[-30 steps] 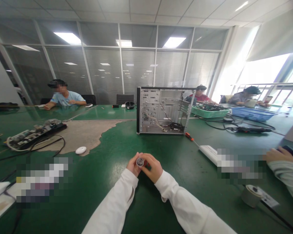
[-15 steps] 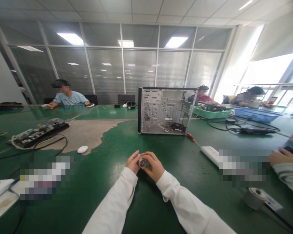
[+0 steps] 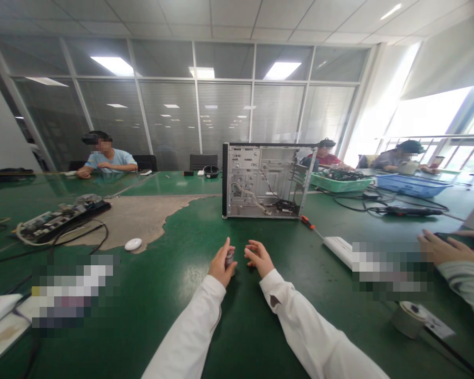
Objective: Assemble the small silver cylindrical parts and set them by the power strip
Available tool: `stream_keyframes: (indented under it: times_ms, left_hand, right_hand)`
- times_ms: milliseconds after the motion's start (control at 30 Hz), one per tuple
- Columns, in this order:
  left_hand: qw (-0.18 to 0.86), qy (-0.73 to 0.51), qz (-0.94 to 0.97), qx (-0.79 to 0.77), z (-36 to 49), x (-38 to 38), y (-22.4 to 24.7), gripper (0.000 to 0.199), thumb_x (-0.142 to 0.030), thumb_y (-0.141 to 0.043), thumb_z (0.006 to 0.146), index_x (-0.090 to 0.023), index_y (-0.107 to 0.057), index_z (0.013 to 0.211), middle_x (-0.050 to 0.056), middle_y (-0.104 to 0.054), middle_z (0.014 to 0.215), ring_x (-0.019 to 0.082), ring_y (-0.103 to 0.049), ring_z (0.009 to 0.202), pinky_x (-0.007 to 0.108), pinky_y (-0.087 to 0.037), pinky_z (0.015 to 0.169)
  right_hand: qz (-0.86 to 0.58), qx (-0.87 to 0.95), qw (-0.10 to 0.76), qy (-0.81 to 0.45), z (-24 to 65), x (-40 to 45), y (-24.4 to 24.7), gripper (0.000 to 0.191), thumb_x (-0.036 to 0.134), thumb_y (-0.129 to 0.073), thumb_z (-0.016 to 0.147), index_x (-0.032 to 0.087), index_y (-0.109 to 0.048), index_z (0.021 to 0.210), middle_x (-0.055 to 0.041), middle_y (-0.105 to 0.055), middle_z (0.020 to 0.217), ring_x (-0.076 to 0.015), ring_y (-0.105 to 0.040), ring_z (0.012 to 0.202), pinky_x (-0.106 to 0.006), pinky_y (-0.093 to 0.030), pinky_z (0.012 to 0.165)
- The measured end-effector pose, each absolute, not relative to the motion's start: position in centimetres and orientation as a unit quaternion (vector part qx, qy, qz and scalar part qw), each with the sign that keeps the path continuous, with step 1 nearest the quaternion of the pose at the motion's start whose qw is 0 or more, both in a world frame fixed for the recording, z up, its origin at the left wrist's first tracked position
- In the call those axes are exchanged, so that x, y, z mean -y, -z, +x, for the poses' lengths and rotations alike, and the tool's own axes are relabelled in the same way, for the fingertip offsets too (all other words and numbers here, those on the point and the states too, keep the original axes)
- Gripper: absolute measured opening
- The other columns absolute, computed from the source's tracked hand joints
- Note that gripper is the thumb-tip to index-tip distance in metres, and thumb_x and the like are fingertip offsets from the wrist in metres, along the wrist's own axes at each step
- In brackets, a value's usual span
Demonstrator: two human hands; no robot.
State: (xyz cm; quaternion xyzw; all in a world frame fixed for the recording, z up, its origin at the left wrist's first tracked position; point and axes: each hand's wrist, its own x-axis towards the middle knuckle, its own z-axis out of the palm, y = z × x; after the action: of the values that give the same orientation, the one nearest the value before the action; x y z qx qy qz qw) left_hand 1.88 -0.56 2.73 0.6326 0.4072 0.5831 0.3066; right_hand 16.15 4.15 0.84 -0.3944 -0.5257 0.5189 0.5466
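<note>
My left hand [image 3: 221, 265] is closed around a small grey cylinder [image 3: 229, 257], whose kind I cannot make out. The fingers hide much of it. A short gap to the right separates it from my right hand [image 3: 259, 258], which holds nothing visible; its fingers are loosely bent and apart. Both hands are over the green table [image 3: 189, 326]. Beyond them stands an open computer case [image 3: 274, 181], its side facing me, with cables and a dark part at its bottom.
An orange-handled screwdriver [image 3: 308, 223] lies by the case, touching or close to a white power strip [image 3: 337, 250]. A white oval object [image 3: 133, 244] lies left. Green [image 3: 339, 182] and blue [image 3: 413, 185] baskets stand back right. A co-worker's hands [image 3: 446, 247] are at the right edge.
My right hand has come off the grey cylinder and moved right. The cylinder stays in my left hand, now turned more upright. The co-worker's hands at right have come further into view.
</note>
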Motion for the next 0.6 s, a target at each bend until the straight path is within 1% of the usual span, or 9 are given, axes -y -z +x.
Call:
stream_keyframes:
  times_ms: [100, 167, 200, 233, 300, 333, 400, 500, 600]
  left_hand:
    - [0.331, -0.562, 0.644, -0.4, 2.1, 0.5, -2.1, 0.078, -0.005, -0.057, 0.057, -0.019, -0.023, 0.125, 0.008, -0.049, 0.109, 0.017, -0.05, 0.093, 0.029, -0.032, 0.088]
    - [0.365, -0.56, 0.624, -0.405, 1.9, 0.0, -1.5, 0.087, -0.003, -0.058, 0.053, -0.019, -0.015, 0.127, 0.009, -0.048, 0.11, 0.018, -0.05, 0.095, 0.032, -0.032, 0.089]
    - [0.381, -0.563, 0.606, -0.413, 1.7, -0.3, -1.2, 0.091, 0.0, -0.059, 0.048, -0.018, -0.015, 0.126, 0.009, -0.049, 0.109, 0.018, -0.049, 0.097, 0.034, -0.031, 0.09]
    - [0.405, -0.56, 0.587, -0.421, 1.3, -0.7, -0.9, 0.092, 0.002, -0.06, 0.044, -0.018, -0.02, 0.125, 0.008, -0.05, 0.106, 0.019, -0.048, 0.097, 0.034, -0.031, 0.09]
    - [0.484, -0.569, 0.523, -0.412, 0.2, -1.6, -0.6, 0.084, 0.009, -0.054, 0.039, -0.016, -0.035, 0.117, 0.008, -0.055, 0.099, 0.019, -0.051, 0.094, 0.033, -0.035, 0.086]
    - [0.52, -0.578, 0.484, -0.402, -0.4, -2.0, -0.6, 0.075, 0.009, -0.051, 0.04, -0.015, -0.042, 0.11, 0.007, -0.057, 0.095, 0.018, -0.053, 0.09, 0.031, -0.039, 0.082]
    - [0.531, -0.641, 0.383, -0.402, -1.8, -2.6, -0.7, 0.054, 0.007, -0.046, 0.045, -0.014, -0.051, 0.094, 0.006, -0.061, 0.083, 0.016, -0.057, 0.078, 0.028, -0.043, 0.072]
    - [0.511, -0.732, 0.186, -0.41, -3.3, -2.6, -1.2, 0.034, 0.005, -0.041, 0.05, -0.013, -0.051, 0.078, 0.003, -0.06, 0.063, 0.012, -0.058, 0.061, 0.025, -0.046, 0.062]
    - [0.527, -0.737, 0.145, -0.398, -3.9, -2.2, -1.6, 0.03, 0.004, -0.039, 0.055, -0.012, -0.05, 0.077, 0.003, -0.059, 0.059, 0.011, -0.059, 0.058, 0.024, -0.047, 0.059]
  right_hand:
    - [-0.39, 0.487, 0.555, -0.549, 15.9, -4.1, -0.9, 0.047, 0.035, -0.064, 0.052, 0.018, -0.048, 0.093, -0.0035, -0.052, 0.086, -0.0112, -0.054, 0.061, -0.019, -0.04, 0.04]
    - [-0.392, 0.439, 0.567, -0.576, 15.8, -4.2, -0.9, 0.043, 0.033, -0.066, 0.048, 0.017, -0.051, 0.086, -0.0016, -0.055, 0.079, -0.0103, -0.054, 0.056, -0.018, -0.039, 0.039]
    - [-0.394, 0.416, 0.573, -0.586, 15.8, -4.4, -0.8, 0.041, 0.032, -0.067, 0.047, 0.016, -0.052, 0.082, -0.0008, -0.056, 0.075, -0.0098, -0.054, 0.053, -0.018, -0.038, 0.038]
    - [-0.396, 0.396, 0.577, -0.595, 15.9, -4.5, -0.8, 0.039, 0.032, -0.067, 0.048, 0.016, -0.052, 0.08, -0.0004, -0.056, 0.072, -0.0093, -0.053, 0.051, -0.018, -0.038, 0.038]
    - [-0.401, 0.366, 0.58, -0.607, 16.2, -4.8, -0.8, 0.034, 0.033, -0.065, 0.05, 0.016, -0.051, 0.077, -0.0003, -0.057, 0.068, -0.0085, -0.052, 0.049, -0.019, -0.038, 0.038]
    - [-0.402, 0.35, 0.581, -0.615, 16.5, -5.0, -0.8, 0.032, 0.032, -0.064, 0.051, 0.016, -0.051, 0.076, -0.0005, -0.058, 0.066, -0.0084, -0.052, 0.048, -0.019, -0.039, 0.039]
    - [-0.402, 0.321, 0.582, -0.63, 16.9, -5.3, -0.8, 0.026, 0.03, -0.063, 0.054, 0.016, -0.051, 0.072, -0.0012, -0.059, 0.063, -0.0086, -0.053, 0.048, -0.02, -0.04, 0.042]
    - [-0.399, 0.292, 0.581, -0.647, 17.4, -5.5, -0.8, 0.017, 0.025, -0.06, 0.056, 0.016, -0.052, 0.067, -0.0025, -0.059, 0.059, -0.0095, -0.053, 0.049, -0.022, -0.042, 0.045]
    - [-0.399, 0.283, 0.578, -0.654, 17.5, -5.6, -0.7, 0.01, 0.022, -0.058, 0.057, 0.016, -0.053, 0.063, -0.0036, -0.059, 0.057, -0.01, -0.053, 0.05, -0.023, -0.043, 0.047]
